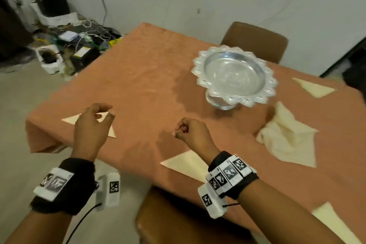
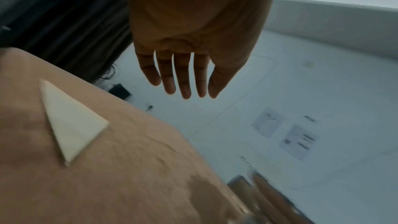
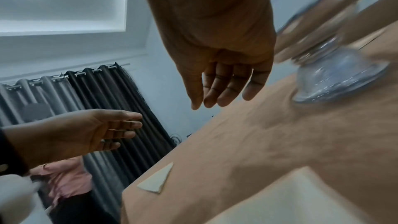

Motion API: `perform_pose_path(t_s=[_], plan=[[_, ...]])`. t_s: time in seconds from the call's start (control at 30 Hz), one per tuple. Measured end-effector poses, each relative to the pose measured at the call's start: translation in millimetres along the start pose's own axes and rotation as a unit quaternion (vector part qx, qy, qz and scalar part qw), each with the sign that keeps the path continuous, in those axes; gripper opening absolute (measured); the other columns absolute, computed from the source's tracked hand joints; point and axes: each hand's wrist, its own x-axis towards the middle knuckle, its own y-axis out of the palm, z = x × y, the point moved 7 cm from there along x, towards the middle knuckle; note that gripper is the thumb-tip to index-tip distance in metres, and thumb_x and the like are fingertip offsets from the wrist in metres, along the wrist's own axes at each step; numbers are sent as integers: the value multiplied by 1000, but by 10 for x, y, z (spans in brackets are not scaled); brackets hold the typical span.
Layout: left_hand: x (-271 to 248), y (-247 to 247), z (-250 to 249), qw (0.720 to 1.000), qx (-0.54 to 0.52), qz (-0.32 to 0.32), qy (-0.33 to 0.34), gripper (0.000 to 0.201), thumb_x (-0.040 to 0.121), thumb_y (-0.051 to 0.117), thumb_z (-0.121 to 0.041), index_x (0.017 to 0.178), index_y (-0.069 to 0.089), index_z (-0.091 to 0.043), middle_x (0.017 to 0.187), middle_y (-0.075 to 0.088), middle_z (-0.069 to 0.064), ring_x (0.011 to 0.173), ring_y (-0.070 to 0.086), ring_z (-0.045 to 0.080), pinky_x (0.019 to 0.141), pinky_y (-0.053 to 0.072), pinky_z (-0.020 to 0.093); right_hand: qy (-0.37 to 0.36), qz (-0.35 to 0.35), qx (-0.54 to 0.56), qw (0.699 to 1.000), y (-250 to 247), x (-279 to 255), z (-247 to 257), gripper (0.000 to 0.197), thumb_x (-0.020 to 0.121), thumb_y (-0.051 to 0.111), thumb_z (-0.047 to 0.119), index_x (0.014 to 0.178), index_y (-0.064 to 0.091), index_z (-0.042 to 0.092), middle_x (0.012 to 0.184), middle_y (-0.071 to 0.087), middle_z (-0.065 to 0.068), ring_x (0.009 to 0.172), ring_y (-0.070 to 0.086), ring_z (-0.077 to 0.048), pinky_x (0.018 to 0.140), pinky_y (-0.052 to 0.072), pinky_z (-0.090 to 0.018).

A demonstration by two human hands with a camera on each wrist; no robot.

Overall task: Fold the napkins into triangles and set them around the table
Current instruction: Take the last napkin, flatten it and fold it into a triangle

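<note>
A: From the head view, how does the desk (image 1: 150,69) lie?

B: Under an orange cloth, its left corner jutting toward the floor. 4 folded triangles show: the left triangle (image 1: 111,125) near the left edge, partly under the left hand (image 1: 91,125); the near triangle (image 1: 186,164) at the near edge by the right wrist; the far triangle (image 1: 315,87) at the far right; the corner triangle (image 1: 332,222) at bottom right. 1 unfolded napkin (image 1: 287,134) lies crumpled beside the silver bowl (image 1: 233,75). Bare cloth runs between the hands and the bowl.

A: And the hands?

B: The left hovers with loosely curled fingers, holding nothing. The right hand (image 1: 192,132) is curled above the cloth; nothing shows in it.

A: The left wrist view?

B: The left hand (image 2: 193,40) hangs with fingers (image 2: 183,77) straight and empty, out past the desk edge over the floor. 1 triangle (image 2: 71,125) lies flat, apart from it.

A: The right wrist view?

B: It alone shows dark curtains (image 3: 86,100) and the bowl's glassy foot (image 3: 336,77). The right hand (image 3: 219,48) hangs relaxed and empty; the left hand (image 3: 75,132) is spread open. 1 triangle (image 3: 157,181) sits at the desk edge.
</note>
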Motion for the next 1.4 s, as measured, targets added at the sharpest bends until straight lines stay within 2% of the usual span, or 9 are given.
perform_pose_path(t_s=[0.2,0.37,0.53,0.63,0.77,0.97,1.2,1.33,1.4], plan=[[-1623,1411,-1666,979,-57,188,46,8,88,65,-28,96,63,-27,89,63,-16,82,58,1,69,42,21,28,-42,-58,997,-1594,-1201,-1425,10,80,72,21,86,64,21,67,54,16,64,51,2,56,36,-17],[-2925,2815,-2480,958,-64,279,37,13,86,67,-30,98,64,-24,90,64,-9,82,59,3,69,44,21,76,-36,-73,994,-2532,-2154,-2834,8,81,69,16,89,67,15,69,56,14,72,56,-8,68,45,-26],[-3705,3774,-2749,941,-2,339,18,19,88,64,-32,105,62,-24,103,64,-4,99,60,16,84,46,30,113,-4,-100,988,-2984,-2615,-3711,9,83,63,13,81,63,22,65,53,20,65,51,0,60,38,-19],[-3731,4083,-2930,953,36,301,25,27,89,61,-31,114,60,-22,115,62,-3,104,58,16,86,44,30,105,5,-124,987,-3252,-2482,-4035,8,83,61,14,84,65,21,73,60,18,72,56,-6,61,38,-20],[-3368,4516,-3078,966,103,239,10,35,88,60,-34,120,57,-21,120,62,2,108,58,22,89,45,33,86,28,-145,985,-3513,-2107,-4299,15,82,59,14,95,68,13,100,70,0,93,63,-19,78,49,-29],[-2851,5227,-3146,928,308,208,-23,46,86,58,-50,114,50,-14,115,54,9,107,53,31,83,44,40,0,72,-181,981,-3760,-1405,-4495,24,86,57,13,109,62,12,114,64,-4,103,58,-21,83,45,-28],[-2936,5377,-3361,957,248,150,-24,17,93,46,-19,95,61,-11,99,57,7,90,53,24,70,44,35,-131,81,-235,960,-3834,-1008,-4573,34,88,55,21,122,54,20,123,56,1,110,55,-20,88,46,-35],[-3290,5265,-3734,977,151,151,8,11,85,56,-26,75,51,-22,68,58,-4,65,53,17,51,30,28,-348,16,-303,887,-3804,-926,-4162,70,79,69,27,140,34,24,148,37,-2,131,40,-22,99,39,-40],[-3458,5247,-3832,982,122,145,13,18,81,60,-27,71,46,-23,63,59,-4,61,54,16,51,34,29,-421,19,-329,845,-3744,-869,-4026,73,76,70,28,141,35,25,150,37,-2,135,35,-22,102,36,-45]])
